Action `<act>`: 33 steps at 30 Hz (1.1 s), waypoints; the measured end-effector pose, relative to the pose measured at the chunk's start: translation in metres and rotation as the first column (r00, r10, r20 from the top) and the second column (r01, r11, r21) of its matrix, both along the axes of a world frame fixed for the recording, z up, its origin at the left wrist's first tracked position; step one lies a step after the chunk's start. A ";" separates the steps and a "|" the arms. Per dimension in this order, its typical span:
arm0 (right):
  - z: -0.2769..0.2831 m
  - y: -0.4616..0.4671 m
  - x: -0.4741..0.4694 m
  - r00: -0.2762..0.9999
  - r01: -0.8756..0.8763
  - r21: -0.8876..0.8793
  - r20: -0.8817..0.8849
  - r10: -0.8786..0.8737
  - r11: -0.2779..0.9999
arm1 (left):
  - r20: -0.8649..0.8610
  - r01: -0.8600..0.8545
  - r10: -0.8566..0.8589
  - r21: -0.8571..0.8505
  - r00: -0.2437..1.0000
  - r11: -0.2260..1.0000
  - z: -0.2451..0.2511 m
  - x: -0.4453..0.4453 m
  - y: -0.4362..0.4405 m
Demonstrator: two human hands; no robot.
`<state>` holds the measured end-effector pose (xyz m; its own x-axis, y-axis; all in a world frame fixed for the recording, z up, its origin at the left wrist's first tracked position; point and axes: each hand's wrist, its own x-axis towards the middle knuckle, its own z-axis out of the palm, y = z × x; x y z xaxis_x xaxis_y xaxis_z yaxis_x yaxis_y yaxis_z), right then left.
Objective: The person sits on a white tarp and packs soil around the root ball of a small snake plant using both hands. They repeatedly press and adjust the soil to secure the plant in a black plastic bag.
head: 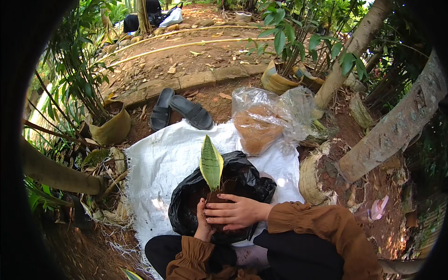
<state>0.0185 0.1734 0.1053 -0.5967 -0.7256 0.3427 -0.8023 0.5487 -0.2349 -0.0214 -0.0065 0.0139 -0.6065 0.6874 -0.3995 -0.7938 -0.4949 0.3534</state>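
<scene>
A snake plant leaf (211, 163), green with yellow edges, stands upright from a clump of dark soil and roots (214, 198). My left hand (203, 221) cups the clump from the left, its fingers partly hidden. Across the front and right of the clump lies my right hand (236, 211), fingers together and flecked with soil. Both hands are over an opened black plastic bag (182, 196) with dark soil inside. Under the bag is a white woven sack (150, 175), spread flat on the ground.
Beyond the bag, a clear plastic bag (257, 129) of brown fibrous material rests on the sack's far right. Black sandals (192, 112) lie at its far edge. Potted plants in fabric pots (111, 126) and tree trunks (392, 129) flank both sides; brick edging (197, 79) curves behind.
</scene>
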 end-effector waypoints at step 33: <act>-0.004 -0.012 0.019 0.991 0.116 0.069 0.058 -0.120 0.991 | -0.005 0.007 -0.006 0.031 1.000 1.000 -0.006 0.015 0.003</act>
